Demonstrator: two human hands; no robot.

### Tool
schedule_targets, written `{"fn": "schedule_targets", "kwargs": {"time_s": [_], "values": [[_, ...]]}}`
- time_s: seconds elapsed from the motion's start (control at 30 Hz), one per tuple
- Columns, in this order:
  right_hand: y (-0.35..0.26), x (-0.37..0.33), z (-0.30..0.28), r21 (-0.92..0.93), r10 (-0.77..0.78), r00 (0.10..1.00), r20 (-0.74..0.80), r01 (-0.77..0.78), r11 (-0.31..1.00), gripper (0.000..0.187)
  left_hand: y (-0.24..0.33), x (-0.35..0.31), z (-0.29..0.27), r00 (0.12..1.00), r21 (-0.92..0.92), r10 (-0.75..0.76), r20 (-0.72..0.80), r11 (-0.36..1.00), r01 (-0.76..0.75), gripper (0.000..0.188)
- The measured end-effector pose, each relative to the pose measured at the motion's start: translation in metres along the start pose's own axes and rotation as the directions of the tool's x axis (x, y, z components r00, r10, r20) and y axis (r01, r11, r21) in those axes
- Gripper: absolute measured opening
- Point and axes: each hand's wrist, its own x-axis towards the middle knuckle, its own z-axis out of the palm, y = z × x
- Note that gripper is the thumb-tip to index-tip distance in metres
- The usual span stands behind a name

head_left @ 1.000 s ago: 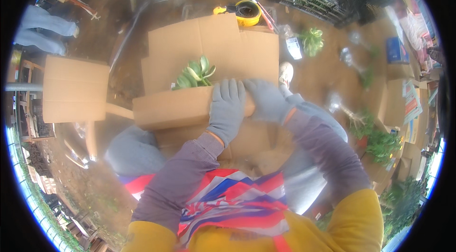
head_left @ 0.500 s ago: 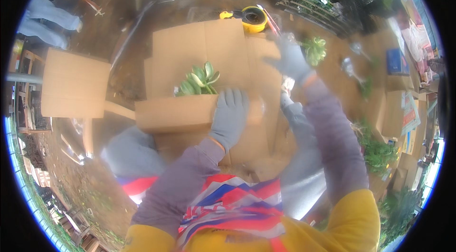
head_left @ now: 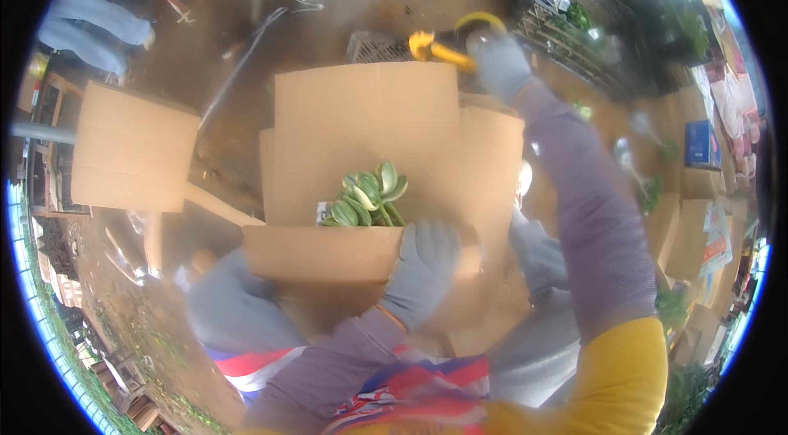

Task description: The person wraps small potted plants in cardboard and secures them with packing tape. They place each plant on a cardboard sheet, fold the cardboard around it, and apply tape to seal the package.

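Observation:
An open cardboard box (head_left: 365, 111) stands between my knees with its large flaps raised. Green leafy plants (head_left: 369, 195) show inside it, behind the low front panel. My left hand (head_left: 423, 271), in a grey glove, is closed over the top edge of that panel, right of the leaves. Beyond the box's far right corner, my right hand (head_left: 502, 67), also gloved, is closed on a yellow tape dispenser (head_left: 425, 48). The dispenser is tilted, its round part at the fingers and its other end pointing left; motion blurs it, and the fingertips are partly hidden.
A low dark crate (head_left: 369, 48) sits behind the box. Black crates (head_left: 566, 16) with plants stand at the far right. A cardboard piece (head_left: 135, 146) is at the left, near another person's legs (head_left: 90, 29). Bagged plants (head_left: 648, 189) lie on the floor at right.
My right hand has reached forward and taken hold of the tape dispenser, which is now tilted. My left hand stays on the box edge. The view has shifted, so the box appears lower.

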Motion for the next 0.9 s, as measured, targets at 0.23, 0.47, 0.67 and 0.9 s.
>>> {"fn": "schedule_targets", "kwargs": {"time_s": [0.23, 0.47, 0.67, 0.9], "values": [[0.034, -0.064, -0.131, 0.765, 0.454, 0.891, -0.022, -0.277, 0.581, 0.034, -0.002, 0.001, 0.004, 0.993, 0.032, -0.016, -0.114, 0.999, 0.019, 0.043], [-0.029, -0.190, -0.182, 0.735, 0.085, 0.970, -0.227, 0.113, 0.668, 0.040, -0.001, 0.002, -0.005, 0.987, 0.076, -0.058, -0.153, 0.995, 0.071, 0.032], [-0.070, -0.203, -0.183, 0.887, 0.384, 0.912, 0.145, -0.292, 0.358, 0.030, -0.002, -0.001, -0.014, 0.989, 0.157, -0.034, -0.147, 0.986, 0.058, 0.030], [-0.065, -0.230, -0.193, 0.897, 0.160, 0.891, 0.424, -0.438, 0.062, 0.029, 0.001, -0.002, 0.000, 0.986, 0.082, -0.054, -0.155, 0.994, 0.067, 0.019]]}}
